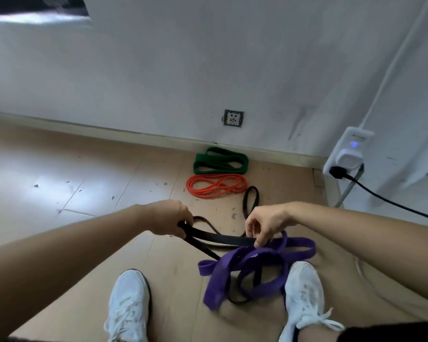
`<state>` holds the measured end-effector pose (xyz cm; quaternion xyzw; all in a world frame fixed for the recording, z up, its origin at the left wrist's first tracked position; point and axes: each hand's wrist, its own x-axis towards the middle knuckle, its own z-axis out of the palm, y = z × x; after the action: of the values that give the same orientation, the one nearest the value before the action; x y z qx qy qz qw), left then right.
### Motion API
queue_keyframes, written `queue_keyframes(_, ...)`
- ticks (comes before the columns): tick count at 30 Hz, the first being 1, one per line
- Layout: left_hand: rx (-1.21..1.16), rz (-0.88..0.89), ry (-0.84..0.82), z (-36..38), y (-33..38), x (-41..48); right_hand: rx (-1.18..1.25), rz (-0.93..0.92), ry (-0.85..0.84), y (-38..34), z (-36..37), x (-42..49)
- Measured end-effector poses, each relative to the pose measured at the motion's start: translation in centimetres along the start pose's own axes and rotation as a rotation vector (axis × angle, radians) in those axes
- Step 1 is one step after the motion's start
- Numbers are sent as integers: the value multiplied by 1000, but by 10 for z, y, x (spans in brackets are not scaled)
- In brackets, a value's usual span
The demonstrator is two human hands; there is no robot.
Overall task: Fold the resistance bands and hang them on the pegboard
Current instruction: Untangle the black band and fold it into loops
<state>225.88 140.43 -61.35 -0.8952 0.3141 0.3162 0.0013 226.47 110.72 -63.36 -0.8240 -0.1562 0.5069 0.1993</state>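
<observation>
A black resistance band (223,239) stretches between my two hands just above the floor. My left hand (169,220) grips its left end, and my right hand (265,225) pinches its right part with thumb and fingers. The band's far loop lies on the floor behind my right hand. A wide purple band (245,262) lies in a loose tangle under my right hand, with part of the black band running beneath it. By the wall a green band (220,161) and an orange band (216,186) lie folded. No pegboard is in view.
My two white shoes (129,304) (304,294) stand on the tan floor on either side of the purple band. A wall socket (233,117) sits low on the white wall. At the right, a white power strip (346,154) holds a black plug and cable.
</observation>
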Motion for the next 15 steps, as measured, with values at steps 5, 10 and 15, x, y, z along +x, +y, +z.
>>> queue_keyframes(5,20,-44,195,-48,5,-60,34,-103,207,-51,-27,-66)
queue_keyframes(10,-266,-19,548,-94,22,-108,131,-180,425,-86,-37,-123)
queue_keyframes(15,-716,115,1039,-145,49,-154,435,-353,674,-127,-45,-181)
